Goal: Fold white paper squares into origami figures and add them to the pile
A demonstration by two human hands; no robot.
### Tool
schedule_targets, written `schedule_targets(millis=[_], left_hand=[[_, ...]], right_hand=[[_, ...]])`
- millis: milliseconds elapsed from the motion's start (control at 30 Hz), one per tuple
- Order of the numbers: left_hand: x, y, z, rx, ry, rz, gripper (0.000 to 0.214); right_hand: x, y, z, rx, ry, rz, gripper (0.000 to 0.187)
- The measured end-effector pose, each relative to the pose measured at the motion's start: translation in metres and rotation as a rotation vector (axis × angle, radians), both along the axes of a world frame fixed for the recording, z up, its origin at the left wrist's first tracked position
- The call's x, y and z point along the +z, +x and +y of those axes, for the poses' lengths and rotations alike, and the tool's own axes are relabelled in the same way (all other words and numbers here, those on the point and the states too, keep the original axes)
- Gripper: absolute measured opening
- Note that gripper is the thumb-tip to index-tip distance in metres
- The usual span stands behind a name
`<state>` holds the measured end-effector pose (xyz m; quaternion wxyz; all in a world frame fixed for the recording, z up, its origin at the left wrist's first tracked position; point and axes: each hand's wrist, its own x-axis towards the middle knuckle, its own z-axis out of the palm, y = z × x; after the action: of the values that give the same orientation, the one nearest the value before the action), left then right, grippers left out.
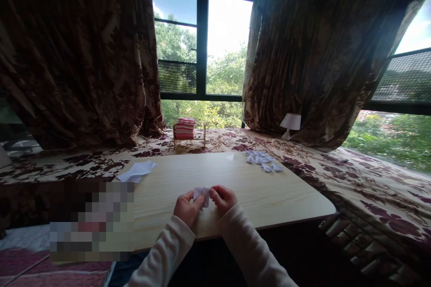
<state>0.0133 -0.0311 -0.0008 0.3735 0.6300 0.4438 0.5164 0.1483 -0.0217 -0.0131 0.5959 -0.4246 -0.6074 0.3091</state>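
Note:
Near the front edge of the table (269, 197), a small piece of folded white paper (201, 193) is held between both hands. My left hand (187, 207) pinches it from the left, with the thumb lying across its face. At its right edge, the closed fingers of my right hand (224, 198) grip the paper. Some of the folds are hidden behind the fingers. Several small folded paper pieces (259, 158) lie in a cluster at the table's back right, and a little paper triangle (230, 158) rests to their left.
Creased white paper sheets (137, 171) lie at the table's left. A blurred-out patch (97, 228) covers the left front corner. Behind the table, a floral-covered ledge (222, 136) bears a small rack with folded striped towels (185, 128) and a white lamp (290, 122). Patterned curtains flank the window.

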Motion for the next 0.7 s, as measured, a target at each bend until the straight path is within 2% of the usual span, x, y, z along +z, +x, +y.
schedule_targets(millis=[133, 233, 433, 600, 700], left_hand=[[0.001, 0.001, 0.0, 0.003, -0.003, 0.008, 0.031], [0.004, 0.002, -0.002, 0.02, 0.001, 0.011, 0.029], [0.01, 0.003, -0.006, 0.032, -0.009, 0.044, 0.025], [0.012, 0.005, -0.008, 0.017, 0.006, 0.073, 0.023], [0.011, 0.006, -0.006, -0.007, 0.011, 0.082, 0.023]], right_hand=[[0.003, 0.0, -0.002, -0.073, 0.111, 0.023, 0.015], [0.004, -0.001, -0.004, -0.069, 0.193, 0.003, 0.015], [0.004, 0.004, -0.002, -0.009, 0.207, -0.127, 0.009], [0.006, 0.011, -0.003, -0.02, 0.319, -0.312, 0.018], [0.007, 0.012, -0.004, -0.057, 0.386, -0.394, 0.011]])
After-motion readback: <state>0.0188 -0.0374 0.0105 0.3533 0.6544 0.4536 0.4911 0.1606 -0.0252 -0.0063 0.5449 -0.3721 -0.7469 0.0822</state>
